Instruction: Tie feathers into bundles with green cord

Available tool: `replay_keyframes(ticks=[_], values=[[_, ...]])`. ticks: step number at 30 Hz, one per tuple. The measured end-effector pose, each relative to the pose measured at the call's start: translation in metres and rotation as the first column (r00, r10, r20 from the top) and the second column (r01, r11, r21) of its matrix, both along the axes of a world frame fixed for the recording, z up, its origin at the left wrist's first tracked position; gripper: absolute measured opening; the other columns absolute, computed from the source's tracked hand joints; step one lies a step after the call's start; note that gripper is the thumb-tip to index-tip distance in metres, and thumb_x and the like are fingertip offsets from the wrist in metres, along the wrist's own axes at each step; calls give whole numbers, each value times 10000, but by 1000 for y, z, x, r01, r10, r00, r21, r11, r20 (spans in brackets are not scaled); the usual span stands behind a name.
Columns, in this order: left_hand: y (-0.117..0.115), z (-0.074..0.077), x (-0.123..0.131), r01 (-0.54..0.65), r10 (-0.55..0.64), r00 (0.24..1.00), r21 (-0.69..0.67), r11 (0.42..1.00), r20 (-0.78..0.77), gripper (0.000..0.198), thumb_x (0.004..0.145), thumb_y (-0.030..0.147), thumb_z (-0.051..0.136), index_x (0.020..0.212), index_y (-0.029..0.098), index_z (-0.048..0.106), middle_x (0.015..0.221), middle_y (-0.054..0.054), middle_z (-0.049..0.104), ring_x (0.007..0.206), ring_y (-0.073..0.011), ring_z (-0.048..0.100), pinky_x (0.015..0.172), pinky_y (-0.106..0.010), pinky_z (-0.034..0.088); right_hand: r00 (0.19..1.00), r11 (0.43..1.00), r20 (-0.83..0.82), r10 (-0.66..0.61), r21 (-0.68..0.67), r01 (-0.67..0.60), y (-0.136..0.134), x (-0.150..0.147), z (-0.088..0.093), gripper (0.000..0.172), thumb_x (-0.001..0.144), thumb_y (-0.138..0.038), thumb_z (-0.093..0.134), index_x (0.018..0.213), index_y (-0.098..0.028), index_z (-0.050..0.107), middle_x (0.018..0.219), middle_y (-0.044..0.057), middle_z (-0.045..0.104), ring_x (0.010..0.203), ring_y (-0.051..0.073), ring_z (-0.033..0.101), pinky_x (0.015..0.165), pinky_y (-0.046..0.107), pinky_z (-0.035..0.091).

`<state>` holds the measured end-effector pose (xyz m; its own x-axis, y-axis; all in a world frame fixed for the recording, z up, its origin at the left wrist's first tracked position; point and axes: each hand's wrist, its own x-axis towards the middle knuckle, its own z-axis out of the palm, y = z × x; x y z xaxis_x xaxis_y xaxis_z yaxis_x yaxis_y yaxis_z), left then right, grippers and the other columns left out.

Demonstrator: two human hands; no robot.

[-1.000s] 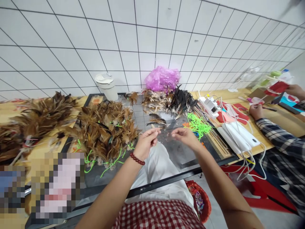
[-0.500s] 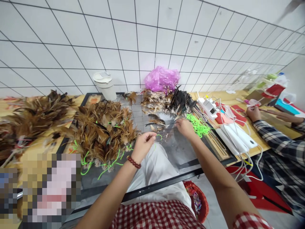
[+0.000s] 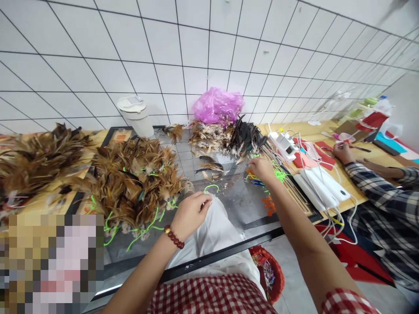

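Note:
My left hand (image 3: 190,211), with a red bead bracelet on its wrist, is closed near the table's front edge, pinching one end of a short green cord (image 3: 211,188) that arcs up from its fingers. My right hand (image 3: 262,169) reaches forward to the right, its fingers curled down into a tangle of bright green cords (image 3: 279,174). What it grips there, if anything, is hidden. Between the hands lie loose brown feathers (image 3: 211,167) on a grey gridded mat (image 3: 235,200). A big heap of brown feather bundles tied with green cord (image 3: 137,179) lies left of my left hand.
More brown feathers (image 3: 39,157) at far left, black and pale feathers (image 3: 235,137) and a pink plastic bag (image 3: 216,106) at the back, a white lidded cup (image 3: 135,115). White chargers with cables (image 3: 322,187) lie right. Another person's hand (image 3: 343,152) and plaid sleeve work at far right.
My right hand has moved away from my left, forward and right into the green cords. My left hand has dropped toward the table edge, a green cord now showing in it.

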<state>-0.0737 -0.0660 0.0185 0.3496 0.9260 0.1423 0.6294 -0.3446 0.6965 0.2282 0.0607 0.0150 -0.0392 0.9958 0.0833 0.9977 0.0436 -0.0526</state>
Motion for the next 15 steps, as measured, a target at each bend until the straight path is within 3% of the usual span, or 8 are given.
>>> replay_keyframes(ticks=[3, 5, 8, 10, 12, 13, 15], values=[[-1, 2, 1, -19, 19, 993, -2, 1000, -113, 215, 882, 216, 478, 908, 205, 692, 923, -60, 680, 828, -182, 634, 754, -292, 453, 999, 999, 40, 33, -2, -33, 8, -10, -5, 247, 861, -204, 453, 903, -164, 694, 992, 120, 677, 949, 237, 594, 805, 325, 361], [-1, 4, 2, -35, 36, 977, 12, 999, -208, 238, 897, 220, 453, 929, 207, 688, 937, -56, 676, 833, -185, 635, 740, -295, 452, 999, 996, -2, 51, 67, -51, 0, -9, 6, 225, 855, -192, 450, 889, -143, 667, 977, 141, 660, 942, 246, 581, 813, 335, 366], [-2, 7, 0, -41, 53, 953, 45, 998, -299, 249, 905, 222, 440, 957, 215, 684, 968, -50, 674, 864, -187, 638, 742, -296, 451, 961, 982, -235, 148, 154, -113, -54, 14, 34, 214, 888, -237, 411, 810, -153, 592, 858, 117, 624, 859, 224, 559, 775, 317, 396], [-2, 8, -2, -44, 61, 944, 60, 997, -324, 249, 904, 216, 441, 966, 220, 682, 986, -47, 675, 887, -185, 639, 757, -293, 452, 871, 982, -456, 186, 51, -183, -118, 44, 43, 230, 914, -341, 414, 808, -183, 543, 792, 67, 592, 756, 187, 543, 716, 288, 419], [-1, 9, -3, -40, 61, 936, 66, 997, -347, 245, 901, 217, 445, 967, 222, 681, 997, -43, 677, 899, -185, 639, 762, -293, 452, 775, 969, -628, 71, -143, -204, -192, 78, 28, 249, 904, -405, 442, 792, -202, 531, 764, 41, 582, 716, 175, 545, 683, 273, 446], [-1, 10, -4, -32, 55, 931, 70, 997, -361, 243, 901, 221, 447, 963, 221, 682, 996, -42, 677, 901, -187, 639, 759, -294, 451, 749, 959, -662, -32, -231, -163, -228, 95, 10, 260, 891, -429, 455, 775, -208, 530, 736, 32, 577, 685, 172, 544, 649, 268, 456], [3, 12, -2, -18, 49, 921, 84, 996, -387, 243, 901, 229, 446, 949, 223, 684, 988, -39, 679, 900, -189, 640, 752, -296, 449, 739, 938, -631, -238, -345, 8, -294, 120, -44, 275, 852, -463, 473, 748, -220, 549, 702, 33, 592, 666, 193, 576, 627, 289, 484]])
